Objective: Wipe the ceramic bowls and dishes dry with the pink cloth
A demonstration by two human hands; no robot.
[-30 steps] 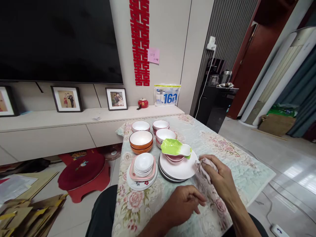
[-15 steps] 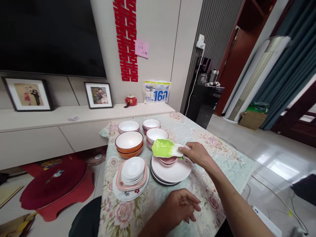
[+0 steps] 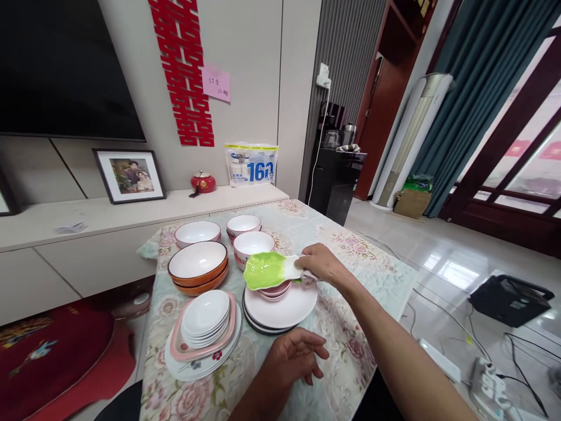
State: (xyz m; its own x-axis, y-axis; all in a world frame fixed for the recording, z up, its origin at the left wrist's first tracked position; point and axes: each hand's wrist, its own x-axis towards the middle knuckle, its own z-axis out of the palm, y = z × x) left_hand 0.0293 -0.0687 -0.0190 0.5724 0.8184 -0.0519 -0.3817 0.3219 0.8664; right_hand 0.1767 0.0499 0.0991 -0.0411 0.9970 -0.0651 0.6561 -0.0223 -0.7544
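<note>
My right hand (image 3: 322, 263) grips the white end of a green-and-white cabbage-shaped dish (image 3: 266, 270), with a bit of pinkish cloth (image 3: 309, 278) bunched under its fingers. The dish is over small pink bowls (image 3: 276, 292), which sit on a stack of large white plates (image 3: 293, 313) with dark rims. In front of those plates, my left hand (image 3: 294, 359) hovers with loosely curled, parted fingers and holds nothing. To its left, small white dishes (image 3: 205, 316) rest on a pink-rimmed rectangular dish (image 3: 179, 344) atop white plates (image 3: 175, 367).
Orange bowls (image 3: 199, 266) and white bowls with red rims (image 3: 254, 241) stand at the table's back left. A flowered cloth (image 3: 359, 286) covers the table. Behind it is a cabinet (image 3: 109, 225) with a red pot (image 3: 204, 182) and a plastic pack (image 3: 251, 165). Cables lie on the floor at right.
The view has turned to the right, so everything sits further left in the picture. My right hand still grips the cabbage-shaped dish over the pink bowls; my left hand stays in front of the plates.
</note>
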